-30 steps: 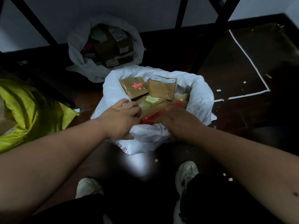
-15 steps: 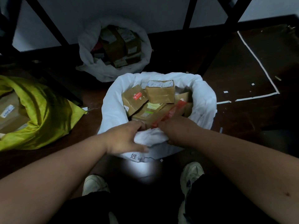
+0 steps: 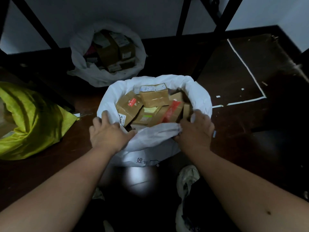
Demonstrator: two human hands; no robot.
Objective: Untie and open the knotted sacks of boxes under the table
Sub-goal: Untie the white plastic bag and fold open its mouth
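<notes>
A white sack (image 3: 199, 94) stands open on the dark floor right in front of me, its rim rolled down. Several brown cardboard boxes (image 3: 154, 95) fill it, one with red tape. My left hand (image 3: 107, 133) grips the near left part of the rim, fingers curled over the fabric. My right hand (image 3: 196, 131) grips the near right part of the rim. The bunched near edge of the sack stretches between both hands.
A second white sack (image 3: 80, 47) of boxes sits open farther back by the wall. A yellow-green sack (image 3: 33, 118) lies at the left. Black table legs (image 3: 215, 36) cross behind. White tape lines (image 3: 245, 67) mark the floor at right. My shoes (image 3: 188, 178) are below.
Both hands moved apart along the near rim, spreading the sack's mouth wider. The camera shifted so the sack sits a little farther right and lower.
</notes>
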